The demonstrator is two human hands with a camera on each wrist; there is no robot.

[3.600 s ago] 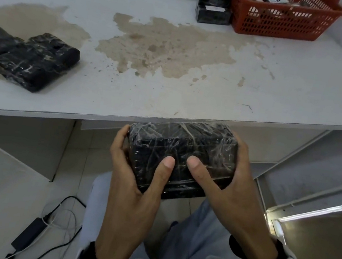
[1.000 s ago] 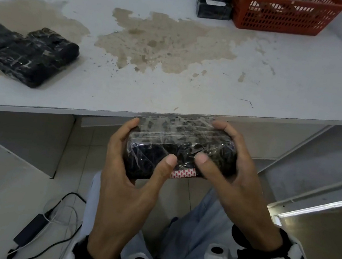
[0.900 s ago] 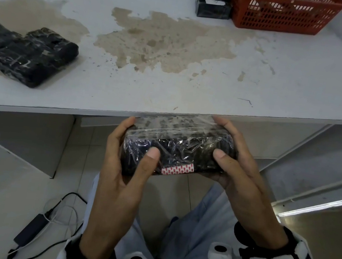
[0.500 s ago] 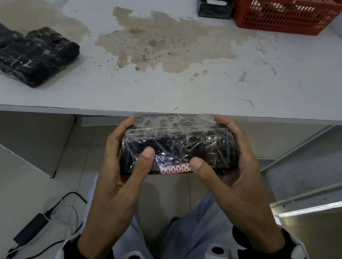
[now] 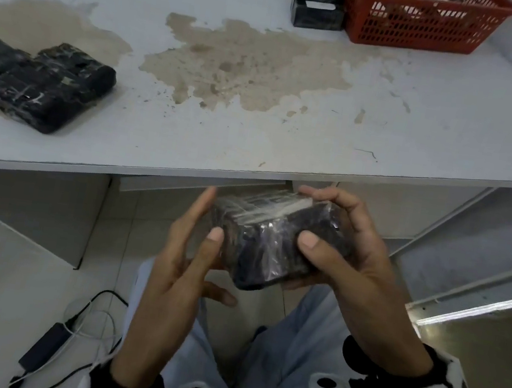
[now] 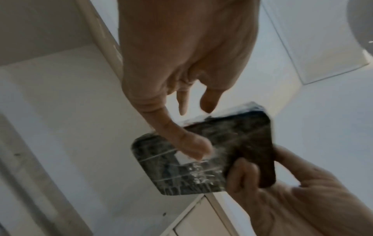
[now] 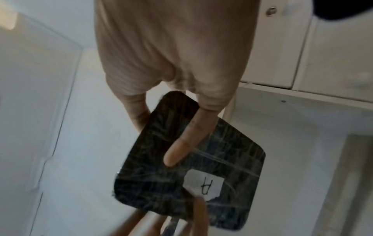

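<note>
Wrapped block point(image 5: 271, 242) sat tilted just below tabletop point(image 5: 254, 147) front edge. Right hand point(image 5: 352, 273) grip was curled round its right end. Left hand point(image 5: 178, 268) was slack, thumb touching. Film looked slick; block stiff, probably weighty. Best held across both short ends.

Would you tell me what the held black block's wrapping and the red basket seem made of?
Black block: wrapped in clear glossy plastic film, judging by creases and glints; contents unclear. Red basket: apparently moulded plastic, with an open lattice wall.
</note>
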